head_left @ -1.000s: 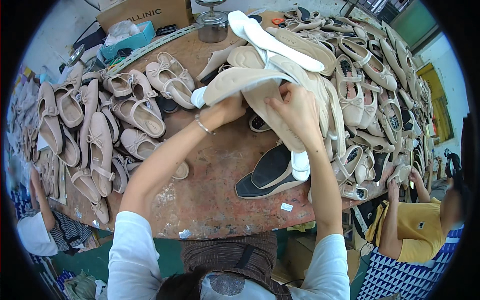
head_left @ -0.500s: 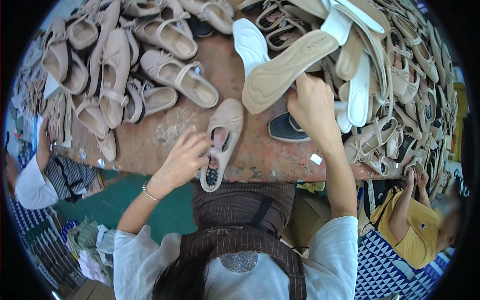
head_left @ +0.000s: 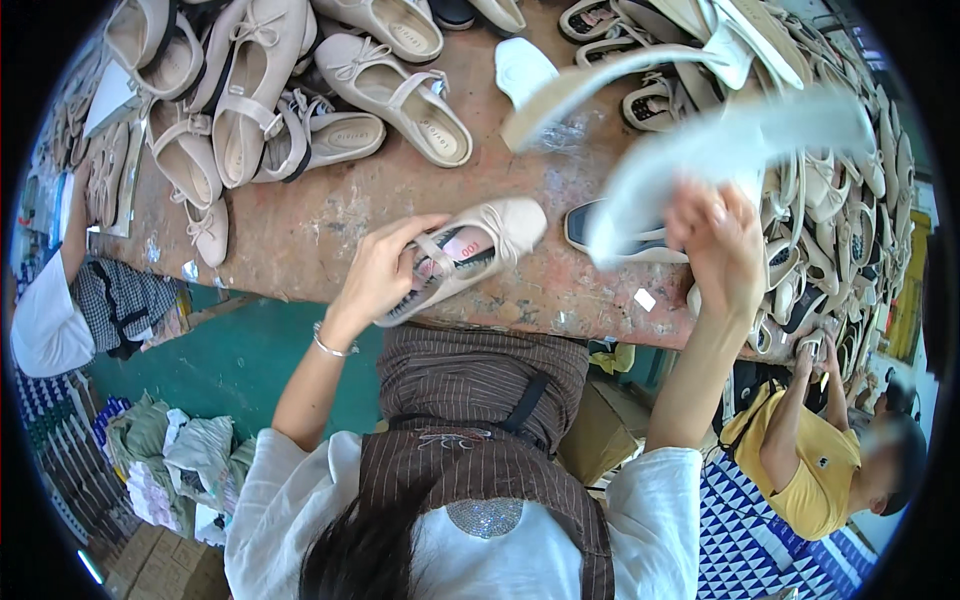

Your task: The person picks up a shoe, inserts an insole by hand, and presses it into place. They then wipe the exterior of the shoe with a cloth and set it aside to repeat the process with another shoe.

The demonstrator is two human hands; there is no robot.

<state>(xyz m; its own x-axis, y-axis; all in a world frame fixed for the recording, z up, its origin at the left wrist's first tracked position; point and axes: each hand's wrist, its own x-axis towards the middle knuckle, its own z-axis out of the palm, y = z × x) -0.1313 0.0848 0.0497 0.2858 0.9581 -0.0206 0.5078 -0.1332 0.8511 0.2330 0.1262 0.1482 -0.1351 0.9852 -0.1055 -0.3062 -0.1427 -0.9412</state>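
Observation:
My left hand (head_left: 383, 268) is wrapped round the heel end of a beige strap shoe (head_left: 514, 222), tilted over the table's near edge with its toe to the right. A bow sits on its front, and a pinkish patch and dark lining show inside. In my right hand (head_left: 718, 232) is an insole (head_left: 640, 190), pale side showing, smeared by motion. Its fingers are blurred but closed on it. A navy shoe-shaped piece (head_left: 577, 226) lies under the insole, partly hidden. Behind it another white insole (head_left: 523, 70) rests on the table.
The worn brown table (head_left: 330, 240) bears piled beige shoes (head_left: 400, 105) at left and more shoes (head_left: 835, 215) at right. Long insoles (head_left: 755, 45) overlap at the back right. A co-worker in yellow (head_left: 805, 455) is at right; another person's white sleeve (head_left: 45, 320) shows at left.
My left hand has gripped the shoe's heel end and turned its toe rightward. My right hand has moved right, turning the insole from beige side to pale side. The whole view has shifted.

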